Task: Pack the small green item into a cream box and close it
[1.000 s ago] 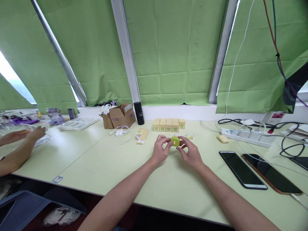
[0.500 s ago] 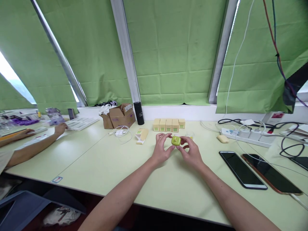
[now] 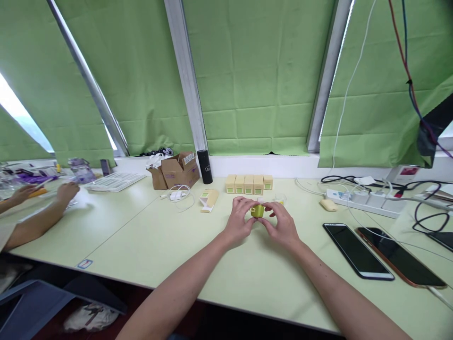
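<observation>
A small glossy yellow-green case (image 3: 257,211), rounded in shape, is held up over the table between my two hands. My left hand (image 3: 239,219) pinches it from the left, with fingers on top and thumb below. From the other side, the fingertips of my right hand (image 3: 281,222) grip its right edge. Something pale shows at its top; I cannot make out what. Just beyond my hands stand several small yellow cartons (image 3: 249,184) with green squares on them. A clear plastic piece (image 3: 280,198) lies behind my right hand. An opened yellow carton (image 3: 208,200) lies to the left.
Two phones (image 3: 357,250) and a cream case (image 3: 328,205) lie at right, near a white power strip (image 3: 366,200) with tangled cables. A cardboard box (image 3: 179,172), a black bottle (image 3: 204,166) and a white charger (image 3: 176,195) stand or lie left. Another person's hands (image 3: 67,192) work at far left.
The green case has turned in my fingers, from its face with a small raised mark to another side. The other person's hand at far left has drawn back to the left.
</observation>
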`<control>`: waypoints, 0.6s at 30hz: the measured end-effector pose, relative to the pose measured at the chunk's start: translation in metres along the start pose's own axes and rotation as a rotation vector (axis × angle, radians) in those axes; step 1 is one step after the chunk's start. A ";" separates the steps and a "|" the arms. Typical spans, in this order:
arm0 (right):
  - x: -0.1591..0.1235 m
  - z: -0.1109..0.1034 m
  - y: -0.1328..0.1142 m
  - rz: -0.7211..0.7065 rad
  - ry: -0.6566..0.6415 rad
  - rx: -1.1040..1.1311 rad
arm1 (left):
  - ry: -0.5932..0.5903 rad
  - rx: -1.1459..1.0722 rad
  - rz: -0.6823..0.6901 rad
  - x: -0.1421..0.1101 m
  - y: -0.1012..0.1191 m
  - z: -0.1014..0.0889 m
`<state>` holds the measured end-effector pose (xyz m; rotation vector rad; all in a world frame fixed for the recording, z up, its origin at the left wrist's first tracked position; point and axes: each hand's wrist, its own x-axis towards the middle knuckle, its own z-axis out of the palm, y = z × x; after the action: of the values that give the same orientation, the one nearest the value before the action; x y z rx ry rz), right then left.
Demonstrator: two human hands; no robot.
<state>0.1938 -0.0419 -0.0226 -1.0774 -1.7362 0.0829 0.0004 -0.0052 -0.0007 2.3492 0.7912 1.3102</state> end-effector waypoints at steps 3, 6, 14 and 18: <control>0.000 0.000 0.005 0.009 0.041 -0.060 | 0.088 -0.062 -0.138 0.002 -0.004 0.001; 0.001 0.002 0.014 0.055 0.056 -0.217 | 0.193 -0.129 -0.291 0.005 -0.014 0.001; 0.022 0.018 0.037 0.019 -0.144 -0.628 | 0.208 -0.452 -0.424 0.011 -0.039 -0.003; 0.036 0.030 0.045 0.046 -0.174 -0.704 | 0.206 -0.511 -0.466 0.010 -0.038 -0.003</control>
<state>0.1961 0.0216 -0.0334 -1.6524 -1.9497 -0.4506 -0.0100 0.0306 -0.0128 1.5418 0.8692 1.3540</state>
